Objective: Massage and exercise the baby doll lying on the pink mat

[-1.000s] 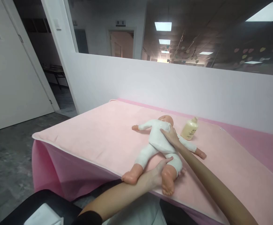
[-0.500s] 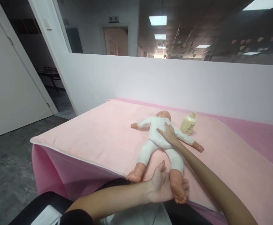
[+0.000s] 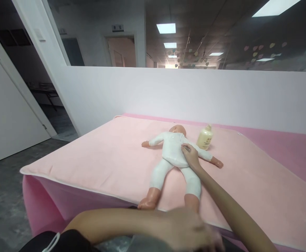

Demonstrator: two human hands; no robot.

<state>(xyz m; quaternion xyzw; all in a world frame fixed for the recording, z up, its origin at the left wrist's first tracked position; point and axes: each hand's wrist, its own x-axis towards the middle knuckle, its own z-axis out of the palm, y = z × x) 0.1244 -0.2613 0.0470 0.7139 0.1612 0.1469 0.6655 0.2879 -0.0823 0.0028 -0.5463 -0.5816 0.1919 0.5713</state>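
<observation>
A white-bodied doll (image 3: 175, 151) lies stretched out on the pink-covered tabletop (image 3: 90, 161), head toward the white wall (image 3: 194, 96), both arms spread and legs parted toward the person. The foot on the left side of the view (image 3: 149, 200) is in plain sight at the near edge; the other foot is hidden.

Right hand (image 3: 191, 154): laid against the side of the doll's torso, fingers curled. Whether this grip is closed on the surface or merely rests there cannot be told.

Left hand (image 3: 191, 229): badly blurred, crossing in front of the leg on the view's right and covering its foot. The state of this grip, and any contact with the foot, cannot be confirmed.

A pale yellow bottle (image 3: 205, 138) stands close behind the doll's outstretched right-side arm; contact between them cannot be determined.

Assessment of handling: contact with the torso is, in judgement, best made with relaxed fingers and light, even pressure, since pinching could drag the doll askew. The leg would be better supported from beneath than tugged, the feet lying so near the edge. The right elbow and wrist should keep clear of the bottle, which could topple if nudged.
</observation>
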